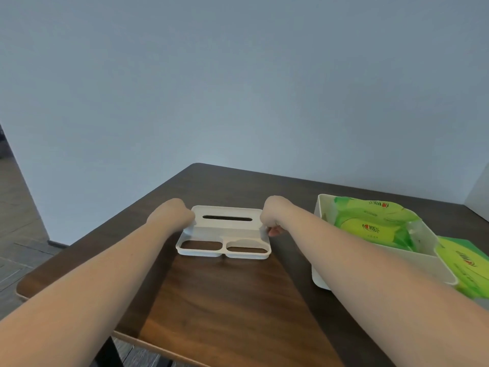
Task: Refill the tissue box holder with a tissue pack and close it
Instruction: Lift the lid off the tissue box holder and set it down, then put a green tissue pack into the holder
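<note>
The white lid (225,231) of the tissue box holder lies on the dark wooden table (225,300), with a long slot on top and two oval openings along its near edge. My left hand (170,214) grips its left end and my right hand (275,214) grips its right end. To the right stands the open white holder base (381,263), and a green tissue pack (375,223) rests inside it. My right forearm crosses in front of the base.
A second green tissue pack (465,266) lies on the table to the right of the base. A pale wall rises just behind the table. The table's left edge drops to a tiled floor (16,234).
</note>
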Demonstrator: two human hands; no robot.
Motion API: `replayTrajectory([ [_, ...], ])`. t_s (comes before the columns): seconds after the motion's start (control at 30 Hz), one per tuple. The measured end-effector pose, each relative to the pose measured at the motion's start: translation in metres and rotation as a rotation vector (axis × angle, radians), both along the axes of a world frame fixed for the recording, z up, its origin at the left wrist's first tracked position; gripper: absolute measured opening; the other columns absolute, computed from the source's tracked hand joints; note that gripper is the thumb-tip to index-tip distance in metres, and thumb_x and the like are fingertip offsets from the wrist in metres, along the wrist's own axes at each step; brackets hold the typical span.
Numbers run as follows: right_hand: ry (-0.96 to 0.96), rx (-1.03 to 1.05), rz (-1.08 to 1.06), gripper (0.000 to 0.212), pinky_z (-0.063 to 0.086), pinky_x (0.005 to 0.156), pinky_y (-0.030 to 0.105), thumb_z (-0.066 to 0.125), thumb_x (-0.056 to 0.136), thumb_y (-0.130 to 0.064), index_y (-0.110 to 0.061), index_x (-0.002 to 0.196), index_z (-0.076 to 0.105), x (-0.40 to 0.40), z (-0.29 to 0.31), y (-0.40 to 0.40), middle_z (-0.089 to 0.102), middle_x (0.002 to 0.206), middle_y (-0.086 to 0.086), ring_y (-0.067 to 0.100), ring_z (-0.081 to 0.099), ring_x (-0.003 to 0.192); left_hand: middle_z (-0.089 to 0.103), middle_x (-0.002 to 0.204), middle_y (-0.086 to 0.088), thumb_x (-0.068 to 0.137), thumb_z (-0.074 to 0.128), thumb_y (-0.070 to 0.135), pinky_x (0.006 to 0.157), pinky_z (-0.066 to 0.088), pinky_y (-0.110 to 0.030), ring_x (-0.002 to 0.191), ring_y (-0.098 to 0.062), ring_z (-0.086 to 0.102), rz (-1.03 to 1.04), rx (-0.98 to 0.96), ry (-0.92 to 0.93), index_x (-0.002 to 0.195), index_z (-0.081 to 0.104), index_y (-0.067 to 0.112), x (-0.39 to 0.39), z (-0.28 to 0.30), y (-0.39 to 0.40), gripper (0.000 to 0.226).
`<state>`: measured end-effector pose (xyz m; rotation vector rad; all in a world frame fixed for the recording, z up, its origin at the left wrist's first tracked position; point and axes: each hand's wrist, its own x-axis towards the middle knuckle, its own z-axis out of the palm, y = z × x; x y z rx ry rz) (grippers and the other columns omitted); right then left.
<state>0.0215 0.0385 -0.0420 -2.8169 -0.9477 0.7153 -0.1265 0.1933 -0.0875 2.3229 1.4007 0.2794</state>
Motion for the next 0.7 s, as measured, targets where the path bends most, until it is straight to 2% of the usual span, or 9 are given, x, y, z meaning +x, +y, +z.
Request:
replayTrajectory([
  [0.07,0.006,0.007,0.002,0.034,0.043,0.055,0.022,0.046,0.096,-0.005,-0.001,0.129,0.052,-0.001,-0.001,0.002,0.062,0.128,0.015,0.018,0.053,0.058,0.048,0.069,-0.004,0.084,0.045,0.011,0.051,0.031,-0.026,0.059,-0.017,0.042,0.004,0.031,-0.002,0.076,0.051,0.010,-0.001,-0.002,0.002,0.010],
  [0.13,0.009,0.008,0.009,0.029,0.043,0.052,0.022,0.044,0.097,-0.005,-0.001,0.123,0.054,-0.002,0.000,0.003,0.063,0.126,0.015,0.017,0.053,0.056,0.053,0.074,-0.003,0.085,0.046,0.014,0.055,0.036,-0.027,0.065,-0.018,0.048,0.007,0.061,-0.010,0.088,0.054,0.010,-0.001,-0.003,0.002,0.009],
  [0.2,-0.009,-0.011,0.024,0.015,0.042,0.052,0.022,0.044,0.097,-0.006,-0.003,0.103,0.057,-0.004,0.004,0.000,0.065,0.116,0.013,0.017,0.052,0.055,0.057,0.081,-0.002,0.086,0.047,0.018,0.064,0.043,-0.030,0.076,-0.021,0.055,0.015,0.104,-0.015,0.102,0.052,0.012,-0.002,-0.002,0.000,0.017],
  [0.27,-0.039,-0.014,0.042,0.016,0.041,0.052,0.022,0.041,0.097,-0.007,-0.002,0.090,0.054,-0.005,0.009,-0.004,0.062,0.100,0.012,0.017,0.051,0.054,0.059,0.089,-0.002,0.087,0.047,0.019,0.070,0.046,-0.033,0.085,-0.024,0.058,0.015,0.143,-0.016,0.108,0.050,0.013,-0.002,0.001,-0.003,0.022],
  [0.37,-0.082,0.030,0.055,0.027,0.041,0.053,0.025,0.038,0.096,-0.007,-0.002,0.072,0.051,-0.007,0.018,-0.014,0.064,0.084,0.011,0.017,0.051,0.050,0.061,0.096,-0.003,0.087,0.045,0.018,0.069,0.045,-0.032,0.089,-0.024,0.058,-0.005,0.169,-0.024,0.108,0.052,0.013,0.003,0.011,-0.013,0.022],
  [0.43,-0.116,0.068,0.052,0.030,0.042,0.054,0.027,0.037,0.092,-0.005,-0.004,0.065,0.049,-0.006,0.026,-0.024,0.065,0.056,0.007,0.017,0.051,0.048,0.060,0.094,-0.002,0.088,0.046,0.019,0.066,0.043,-0.031,0.086,-0.022,0.057,-0.032,0.179,-0.033,0.107,0.053,0.013,0.008,0.019,-0.021,0.021],
  [0.5,-0.142,0.124,0.034,0.029,0.040,0.050,0.027,0.038,0.087,-0.003,-0.005,0.062,0.051,-0.004,0.035,-0.035,0.054,0.029,0.002,0.018,0.049,0.044,0.058,0.087,0.000,0.088,0.047,0.020,0.065,0.042,-0.030,0.083,-0.021,0.056,-0.065,0.181,-0.040,0.100,0.054,0.013,0.014,0.026,-0.030,0.016],
  [0.7,-0.195,0.293,-0.054,0.023,0.034,0.042,0.020,0.039,0.080,0.002,-0.006,0.059,0.046,0.016,0.065,-0.088,0.042,0.019,0.001,0.019,0.045,0.030,0.057,0.078,-0.001,0.085,0.046,0.019,0.065,0.043,-0.030,0.073,-0.021,0.053,-0.168,0.174,-0.096,0.082,0.053,0.015,0.039,0.051,-0.075,0.009],
])
